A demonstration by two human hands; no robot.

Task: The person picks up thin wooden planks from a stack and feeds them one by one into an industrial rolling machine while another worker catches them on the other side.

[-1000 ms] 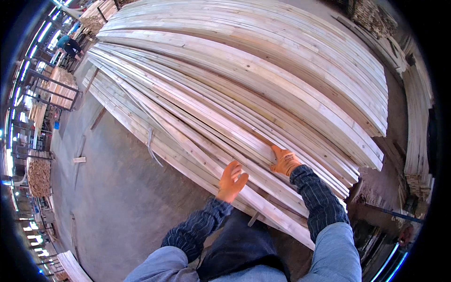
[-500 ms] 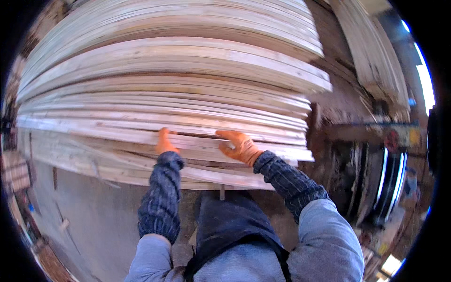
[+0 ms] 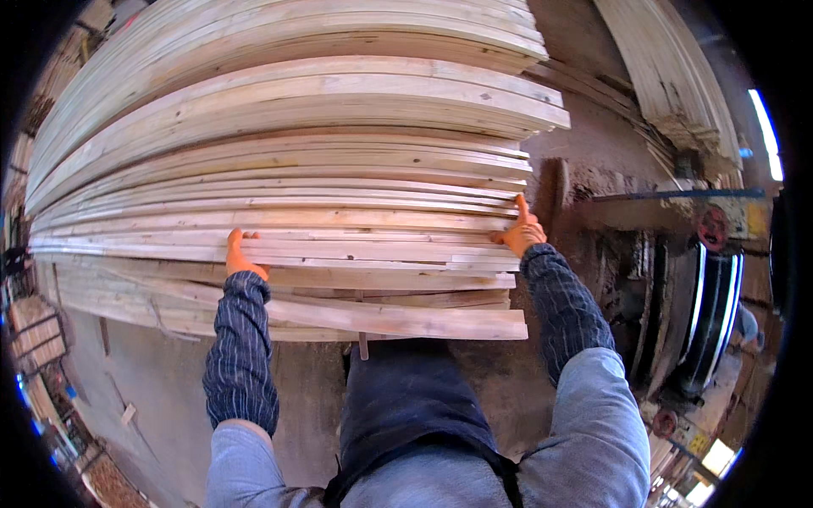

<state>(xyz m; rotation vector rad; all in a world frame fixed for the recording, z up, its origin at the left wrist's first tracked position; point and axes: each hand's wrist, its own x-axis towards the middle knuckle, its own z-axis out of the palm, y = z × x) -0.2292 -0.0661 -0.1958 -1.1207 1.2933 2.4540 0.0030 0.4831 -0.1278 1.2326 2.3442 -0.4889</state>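
Long pale wooden boards (image 3: pixel 339 251) lie stacked in layers in front of me, running left to right. My left hand (image 3: pixel 241 254), in an orange glove, touches the near side of the stack with its fingers apart. At the boards' right ends is my right hand (image 3: pixel 522 230), also orange-gloved. One of its fingers points away from me along the ends, and the thumb side is against the boards. Neither hand is closed round a board. A loose board (image 3: pixel 406 320) lies nearest my body, slightly askew, its right end sticking out.
Beyond are further layers of boards (image 3: pixel 339 85). Another board stack (image 3: pixel 669 76) stands at the far right. Machinery with a red handwheel (image 3: pixel 713 227) and shiny metal bars (image 3: pixel 718 313) is at my right. A short stick (image 3: pixel 363 343) juts from under the near boards. Concrete floor (image 3: pixel 186 398) shows at the lower left.
My hands have moved apart: the left one leftward along the boards, the right one rightward to their ends. Several board ends by my right hand now look more even. The view has shifted slightly.
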